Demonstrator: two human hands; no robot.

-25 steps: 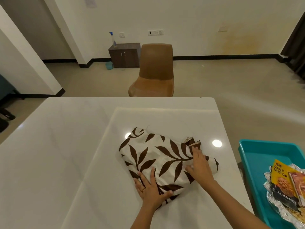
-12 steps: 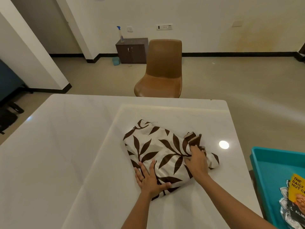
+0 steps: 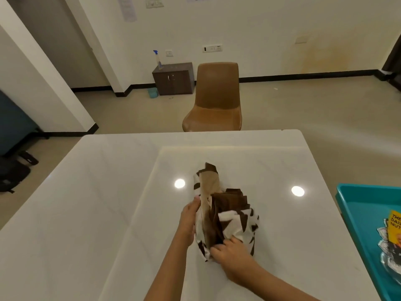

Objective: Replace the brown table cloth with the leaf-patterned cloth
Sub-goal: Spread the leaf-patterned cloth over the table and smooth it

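Observation:
The folded leaf-patterned cloth point(image 3: 233, 216), white with dark brown leaves, is lifted up on edge above the white table point(image 3: 86, 203), showing its brown folded layers. My left hand point(image 3: 188, 221) grips its left side, fingers along the upright fold. My right hand point(image 3: 233, 257) holds its near bottom corner, fingers curled into the fabric. No brown table cloth shows on the table.
A brown chair point(image 3: 214, 101) stands at the table's far edge. A teal tray point(image 3: 355, 205) with a yellow nut packet point(image 3: 393, 227) sits at the right. A small dark cabinet point(image 3: 173, 79) with a spray bottle point(image 3: 158, 59) stands by the wall.
The cloth lay flat under both palms; now both hands have picked it up and turned it on edge. The camera has tilted up and nearer.

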